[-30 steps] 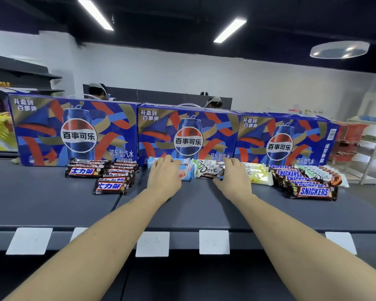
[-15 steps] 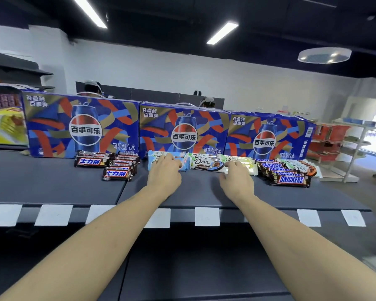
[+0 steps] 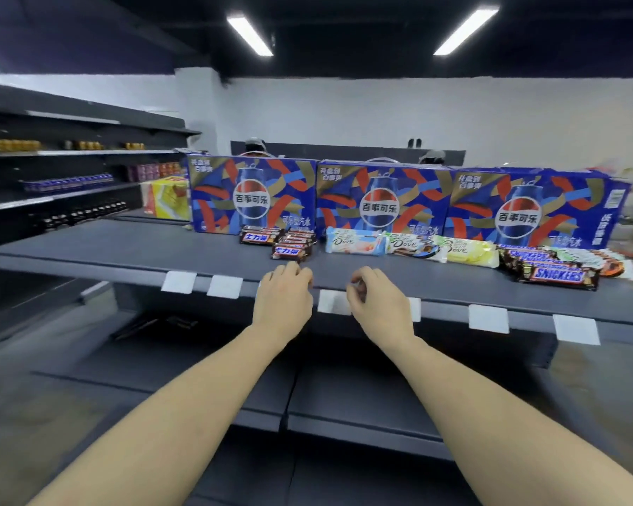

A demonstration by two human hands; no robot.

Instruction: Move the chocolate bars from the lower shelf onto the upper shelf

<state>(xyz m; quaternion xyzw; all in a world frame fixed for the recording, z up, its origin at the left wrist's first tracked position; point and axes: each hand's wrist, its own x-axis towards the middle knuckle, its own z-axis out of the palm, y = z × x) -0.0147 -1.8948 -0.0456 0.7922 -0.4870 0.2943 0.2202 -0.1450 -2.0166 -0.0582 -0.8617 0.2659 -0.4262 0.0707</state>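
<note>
Now both hands have let go of the Dove bars [image 3: 410,246] and pulled back to the upper shelf's [image 3: 125,246] near edge: left hand [image 3: 284,299] and right hand [image 3: 379,303] loosely curled, empty. The bars lie ahead of the Pepsi boxes [image 3: 384,202], so that placement looks done.

We see our left hand [image 3: 284,299] and right hand [image 3: 375,303], fingers loosely curled and holding nothing, at the near edge of the upper shelf [image 3: 106,252]. Farther back lie three Dove bars [image 3: 412,246] between Snickers stacks, before three Pepsi boxes [image 3: 384,202].
</note>
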